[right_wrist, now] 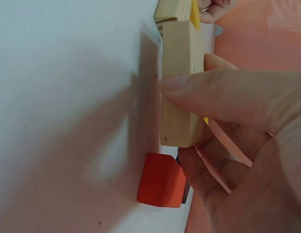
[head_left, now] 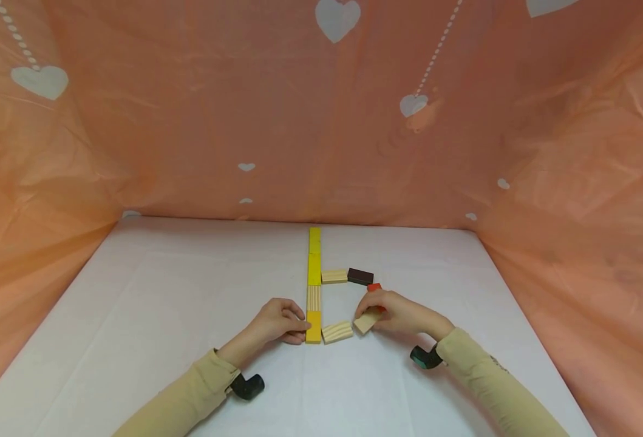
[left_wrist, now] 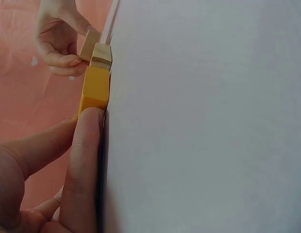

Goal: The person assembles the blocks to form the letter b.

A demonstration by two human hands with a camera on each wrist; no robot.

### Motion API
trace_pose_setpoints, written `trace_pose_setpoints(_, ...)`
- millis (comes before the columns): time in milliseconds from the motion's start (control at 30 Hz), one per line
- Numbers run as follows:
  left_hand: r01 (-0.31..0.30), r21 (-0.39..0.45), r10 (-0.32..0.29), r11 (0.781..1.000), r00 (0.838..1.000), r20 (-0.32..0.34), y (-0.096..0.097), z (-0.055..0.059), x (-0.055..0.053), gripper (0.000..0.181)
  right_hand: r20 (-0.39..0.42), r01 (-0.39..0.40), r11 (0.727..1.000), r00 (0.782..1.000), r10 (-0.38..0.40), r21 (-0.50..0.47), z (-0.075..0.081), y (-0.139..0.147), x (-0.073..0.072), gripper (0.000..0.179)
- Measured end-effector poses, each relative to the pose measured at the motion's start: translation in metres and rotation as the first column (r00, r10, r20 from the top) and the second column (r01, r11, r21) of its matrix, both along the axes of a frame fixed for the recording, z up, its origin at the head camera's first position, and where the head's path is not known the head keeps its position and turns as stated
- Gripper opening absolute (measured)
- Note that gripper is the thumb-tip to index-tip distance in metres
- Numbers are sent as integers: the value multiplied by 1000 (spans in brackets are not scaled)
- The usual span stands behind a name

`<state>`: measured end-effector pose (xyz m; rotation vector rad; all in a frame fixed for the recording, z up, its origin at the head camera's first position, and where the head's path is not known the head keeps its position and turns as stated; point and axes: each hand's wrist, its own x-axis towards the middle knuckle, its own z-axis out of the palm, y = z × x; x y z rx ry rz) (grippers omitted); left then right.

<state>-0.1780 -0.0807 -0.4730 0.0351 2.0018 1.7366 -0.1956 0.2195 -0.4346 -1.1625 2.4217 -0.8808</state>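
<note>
My right hand (head_left: 403, 312) pinches a pale wooden block (right_wrist: 177, 107) between thumb and fingers, just above the table. Beside it, a red block (right_wrist: 161, 179) lies partly hidden by that hand in the head view. With its fingertips, my left hand (head_left: 278, 321) touches an orange-yellow block (head_left: 313, 328), the nearest one in a straight column. Farther up this column come a striped wooden block (head_left: 313, 297) and yellow blocks (head_left: 314, 255). A grained wooden block (head_left: 336, 332) slants off the column's near end, close to the held block.
Another pale block (head_left: 334, 277) and a dark brown block (head_left: 360, 277) reach right from the column toward the red one. All lie on a white-covered table (head_left: 190, 261). An orange curtain with white hearts (head_left: 217, 109) stands behind and along both sides.
</note>
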Motion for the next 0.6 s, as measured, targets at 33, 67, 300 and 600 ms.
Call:
trace_pose_setpoints(33, 2, 3, -2, 1000, 1000, 0, 0, 0, 0, 22, 0, -2, 1000, 1000, 2, 2, -1, 0, 0, 37)
trace_pose_setpoints(67, 3, 5, -3, 1000, 1000, -2, 0, 0, 1, 22, -1, -4, 1000, 1000, 4, 4, -2, -1, 0, 37)
trace_pose_setpoints(300, 14, 20, -14, 1000, 1000, -6, -1, 0, 3, 23, -26, -5, 1000, 1000, 5, 11, -6, -2, 2, 35)
trace_pose_setpoints(600, 19, 23, -18, 1000, 1000, -8, -2, 1, 4, 22, -63, 23, 1000, 998, -22, 14, -4, -6, 5, 32)
